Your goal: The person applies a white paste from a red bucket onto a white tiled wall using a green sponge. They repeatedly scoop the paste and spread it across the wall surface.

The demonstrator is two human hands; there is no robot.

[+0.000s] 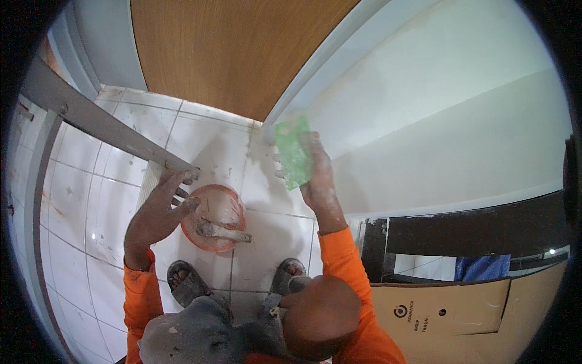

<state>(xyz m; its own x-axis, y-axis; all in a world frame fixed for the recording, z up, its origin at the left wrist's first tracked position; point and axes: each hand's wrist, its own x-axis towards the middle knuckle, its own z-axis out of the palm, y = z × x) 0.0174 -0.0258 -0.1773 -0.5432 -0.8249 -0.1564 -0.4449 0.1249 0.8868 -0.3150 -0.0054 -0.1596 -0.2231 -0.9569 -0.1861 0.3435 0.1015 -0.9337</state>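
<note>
My right hand point(318, 176) grips a flat green rectangular plate point(294, 151) smeared with white. It is held up beside the pale wall, and a rounded mark shows near its top end; slight blur hides its exact kind. My left hand point(159, 209) has its fingers bent and its thumb apart, with the fingertips next to the end of a grey bar point(121, 130). Below and right of that hand, an orange-red basin point(212, 246) stands on the floor with whitish material inside. A paste-coated tool point(221, 232) lies across it, its end over the rim.
A brown wooden door panel point(224, 48) is at the far side, and a pale wall point(442, 115) rises on the right. White floor tiles point(270, 182) lie beneath. A cardboard box point(442, 321) stands at the near right, by a dark ledge point(467, 227) and blue material point(482, 268).
</note>
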